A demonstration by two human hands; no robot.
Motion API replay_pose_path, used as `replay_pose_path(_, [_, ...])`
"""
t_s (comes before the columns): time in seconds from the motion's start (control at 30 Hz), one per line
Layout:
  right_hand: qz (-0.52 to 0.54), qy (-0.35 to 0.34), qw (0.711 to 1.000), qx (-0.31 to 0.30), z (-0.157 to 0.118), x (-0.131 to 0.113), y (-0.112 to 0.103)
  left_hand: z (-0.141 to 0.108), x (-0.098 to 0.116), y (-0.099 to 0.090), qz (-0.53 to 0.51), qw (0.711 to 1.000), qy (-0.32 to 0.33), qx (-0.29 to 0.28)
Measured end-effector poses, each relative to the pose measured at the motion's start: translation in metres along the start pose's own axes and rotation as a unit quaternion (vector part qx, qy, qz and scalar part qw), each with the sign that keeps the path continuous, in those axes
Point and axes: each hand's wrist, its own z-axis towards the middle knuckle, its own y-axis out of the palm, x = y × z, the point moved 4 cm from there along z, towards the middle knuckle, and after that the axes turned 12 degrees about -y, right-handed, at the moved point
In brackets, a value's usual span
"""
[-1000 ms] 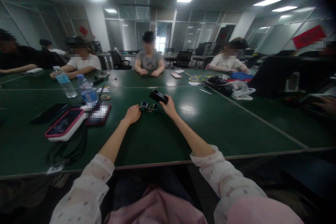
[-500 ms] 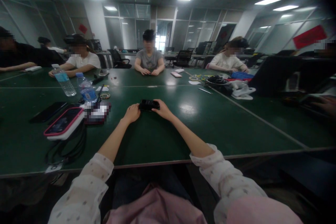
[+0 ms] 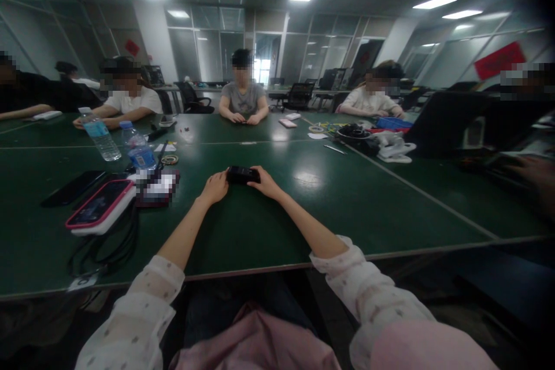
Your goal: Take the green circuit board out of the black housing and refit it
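Observation:
Between my hands, on or just above the green table (image 3: 260, 231), is a small black box-shaped device (image 3: 243, 174) with a dark, glossy face. I cannot make out its kind. My left hand (image 3: 215, 187) is closed against its left end, fingertips at the edge. Around the right end wraps my right hand (image 3: 265, 182), its thumb on the near side and fingers behind. Both forearms stretch forward over the table's front edge, and some fingertips are hidden by the device.
To the left lie a pink-framed phone (image 3: 102, 203) on a white block, a dark phone (image 3: 73, 188), black cables (image 3: 125, 243) and two water bottles (image 3: 100, 136) (image 3: 137, 147). At the right are a pen (image 3: 335, 150) and a white plastic item (image 3: 394, 149). Several people sit around the table.
The whole view has shifted slightly, so things appear a little further left. My hands keep their hold on the black device, which looks slightly turned.

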Motion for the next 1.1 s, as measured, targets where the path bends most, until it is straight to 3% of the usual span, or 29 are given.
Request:
replay_pose_path(0.57, [0.017, 0.024, 1.0, -0.003, -0.0001, 0.0016, -0.0002, 0.0043, -0.0031, 0.0036, 0.001, 1.0, -0.01, -0.003])
replay_pose_path(1.1, [0.023, 0.03, 0.999, -0.01, -0.0011, 0.0087, 0.0025, 0.0026, -0.0012, -0.0037, 0.006, 1.0, 0.02, -0.001])
